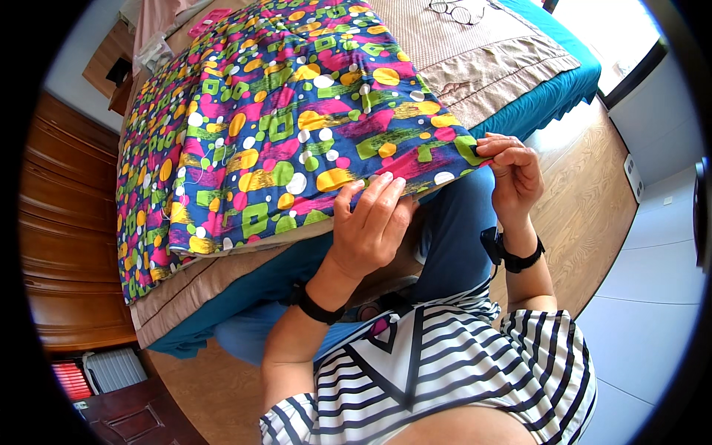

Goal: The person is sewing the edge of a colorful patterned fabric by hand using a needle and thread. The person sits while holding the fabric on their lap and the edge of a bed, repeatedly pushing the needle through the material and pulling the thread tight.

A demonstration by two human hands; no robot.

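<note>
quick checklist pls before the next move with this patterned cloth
1. Right hand has the patterned cloth's corner: ok, pinched at the fingertips.
2. Left hand at the cloth's near edge: ok, fingers on it.
3. Left grip closed on it: cannot tell, thumb side unclear.
4. Cloth smooth: not ok, creases show.
5. Glasses off the cloth: ok, on the beige bed cover.

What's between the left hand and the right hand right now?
The patterned cloth, its edge bare there, spans between the left hand and the right hand in the head view.
</note>
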